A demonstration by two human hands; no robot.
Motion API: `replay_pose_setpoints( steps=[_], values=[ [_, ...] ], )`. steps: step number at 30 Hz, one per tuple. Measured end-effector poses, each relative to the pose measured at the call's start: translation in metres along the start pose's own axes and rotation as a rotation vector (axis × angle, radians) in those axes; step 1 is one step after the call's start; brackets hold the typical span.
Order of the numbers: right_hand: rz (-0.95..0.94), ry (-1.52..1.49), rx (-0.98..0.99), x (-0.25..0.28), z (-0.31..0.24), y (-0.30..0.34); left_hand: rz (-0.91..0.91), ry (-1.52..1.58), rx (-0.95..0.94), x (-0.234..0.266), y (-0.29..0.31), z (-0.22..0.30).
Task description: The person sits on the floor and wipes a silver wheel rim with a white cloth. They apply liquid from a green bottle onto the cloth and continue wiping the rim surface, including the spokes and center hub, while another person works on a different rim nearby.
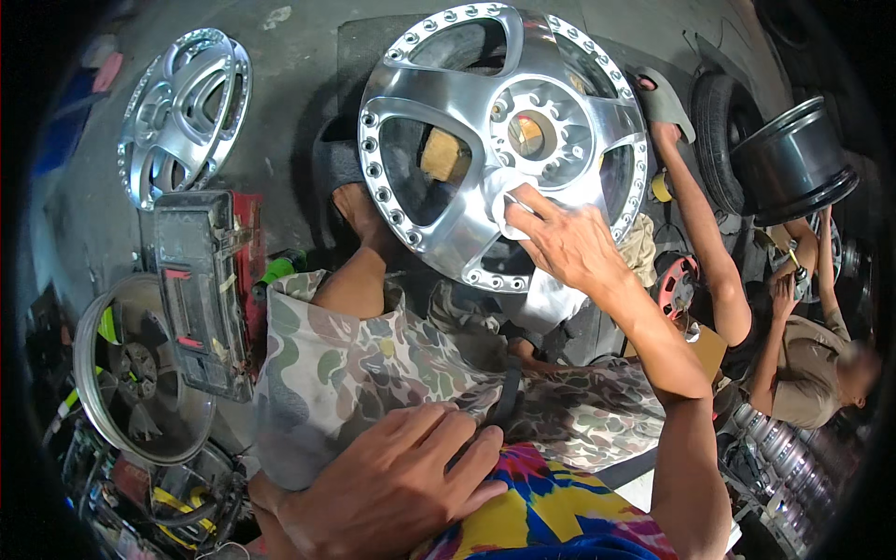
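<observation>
A large polished silver wheel face [448, 107] with wide spokes and a ring of bolt holes is in front of me, tilted up. My right hand [569, 233] presses a white cloth [504, 187] against a spoke just below the hub. The fingers are bent over the cloth and hide part of it. Another white cloth [546, 303] hangs under that wrist. Near my lap, my left hand [401, 476] holds nothing. Its fingers are loosely bent and apart, over camouflage shorts [355, 364]. Through a wheel opening shows a yellowish block [442, 154].
Two silver wheel faces [187, 112] stand at the far left, behind a grey and red toolbox [201, 289]. A wheel rim [140, 373] leans nearer. On the right are a tyre [719, 140], a dark rim barrel [798, 159], a red reel [679, 280] and another person [812, 364] working.
</observation>
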State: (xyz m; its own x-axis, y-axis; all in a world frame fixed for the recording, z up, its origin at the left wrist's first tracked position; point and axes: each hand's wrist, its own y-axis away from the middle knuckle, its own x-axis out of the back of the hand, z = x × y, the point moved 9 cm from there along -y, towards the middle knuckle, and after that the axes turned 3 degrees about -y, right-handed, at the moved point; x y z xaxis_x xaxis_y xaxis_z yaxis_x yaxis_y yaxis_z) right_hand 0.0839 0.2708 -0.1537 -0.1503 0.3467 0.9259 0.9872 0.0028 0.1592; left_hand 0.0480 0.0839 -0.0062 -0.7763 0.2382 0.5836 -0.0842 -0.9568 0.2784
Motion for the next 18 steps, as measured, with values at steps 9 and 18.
replay_pose_setpoints(
  steps=[9,18],
  values=[
    [0.019,0.000,-0.042,-0.001,-0.002,-0.002,0.005,-0.014,-0.011,-0.003,-0.002,0.002],
    [0.136,-0.130,-0.100,0.006,0.006,-0.002,0.003,-0.022,-0.013,-0.003,-0.001,0.004]
  ],
)
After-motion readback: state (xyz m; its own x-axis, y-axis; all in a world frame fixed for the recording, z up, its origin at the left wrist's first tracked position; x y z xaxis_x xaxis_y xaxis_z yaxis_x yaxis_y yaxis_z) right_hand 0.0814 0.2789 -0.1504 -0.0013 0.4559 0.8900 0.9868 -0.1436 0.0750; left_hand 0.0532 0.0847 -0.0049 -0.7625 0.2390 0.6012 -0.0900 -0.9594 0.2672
